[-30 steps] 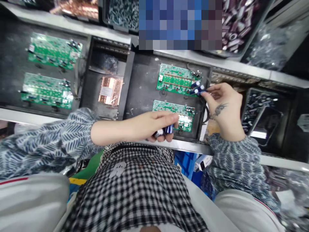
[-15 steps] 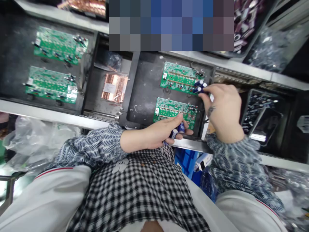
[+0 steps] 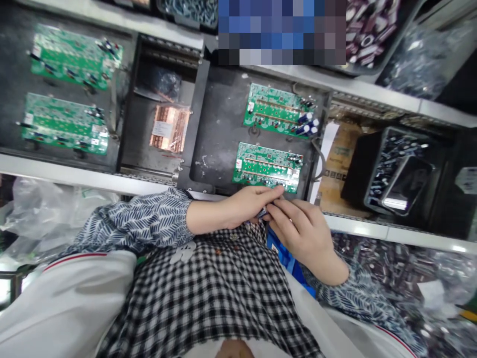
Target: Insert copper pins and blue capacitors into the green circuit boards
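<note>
Close to my body, my left hand point(image 3: 250, 204) is closed around blue cylindrical capacitors point(image 3: 262, 213), mostly hidden by the fingers. My right hand point(image 3: 306, 233) meets it there, its fingertips pinched on a capacitor at the left palm; the grip is partly covered. Just beyond both hands lies the nearer green circuit board point(image 3: 266, 166), flat in a black carrier point(image 3: 216, 124). On the farther circuit board point(image 3: 270, 109), several blue capacitors point(image 3: 307, 128) stand grouped at the right end.
To the left, another carrier holds two green boards point(image 3: 67, 124). Between the carriers lies a copper-coloured bundle point(image 3: 169, 128). At right, a black bin point(image 3: 397, 159) of small parts stands beside cardboard point(image 3: 337, 164). A metal rail point(image 3: 357, 226) runs along the near edge.
My right hand has left the capacitors on the farther board and come down to my left hand. Those capacitors now stand there released. The view has shifted slightly.
</note>
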The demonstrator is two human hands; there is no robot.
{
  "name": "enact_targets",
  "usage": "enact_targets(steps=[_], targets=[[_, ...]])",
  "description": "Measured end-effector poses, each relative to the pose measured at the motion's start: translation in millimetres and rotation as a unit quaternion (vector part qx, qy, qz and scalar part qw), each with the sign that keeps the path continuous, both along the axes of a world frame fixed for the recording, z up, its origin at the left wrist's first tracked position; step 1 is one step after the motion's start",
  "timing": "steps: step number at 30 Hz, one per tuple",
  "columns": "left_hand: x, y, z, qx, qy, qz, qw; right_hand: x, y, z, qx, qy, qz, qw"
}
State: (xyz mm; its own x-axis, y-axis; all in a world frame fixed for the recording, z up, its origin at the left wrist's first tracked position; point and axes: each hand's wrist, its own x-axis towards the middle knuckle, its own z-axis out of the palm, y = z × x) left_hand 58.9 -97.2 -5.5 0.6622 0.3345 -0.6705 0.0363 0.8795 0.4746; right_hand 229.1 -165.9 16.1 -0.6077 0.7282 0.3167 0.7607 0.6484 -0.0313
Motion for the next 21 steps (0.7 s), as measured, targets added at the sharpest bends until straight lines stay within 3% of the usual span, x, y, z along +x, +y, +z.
enact_targets(steps=[3,8,11,15,17,21], targets=[[-0.1,-1.5,1.0,-0.005,0.02,-0.011,1.0,-4.9,-4.9,-8.4,0.025,0.002,-0.018,1.0],[-2.9,-2.6,3.8,-0.004,0.038,-0.058,0.998,-7.1,-8.0,-17.1,-0.002,0.076,-0.031,0.997],[-9.5,-4.0,0.4,-0.03,-0.011,-0.063,0.998,-3.6,-8.7,-16.0,-0.04,0.187,-0.103,0.976],[-25.0,-6.3,-6.1,-0.026,-0.142,-0.095,0.985,14.7,-2.2,-8.7,-0.104,0.288,-0.218,0.927],[-31.0,-7.9,-7.5,-0.017,-0.185,-0.103,0.977,26.8,6.0,-9.1,-0.12,0.274,-0.253,0.92],[-32.2,-13.0,-7.4,-0.019,-0.198,-0.082,0.977,42.1,27.1,-21.1,-0.123,0.156,-0.244,0.949]])
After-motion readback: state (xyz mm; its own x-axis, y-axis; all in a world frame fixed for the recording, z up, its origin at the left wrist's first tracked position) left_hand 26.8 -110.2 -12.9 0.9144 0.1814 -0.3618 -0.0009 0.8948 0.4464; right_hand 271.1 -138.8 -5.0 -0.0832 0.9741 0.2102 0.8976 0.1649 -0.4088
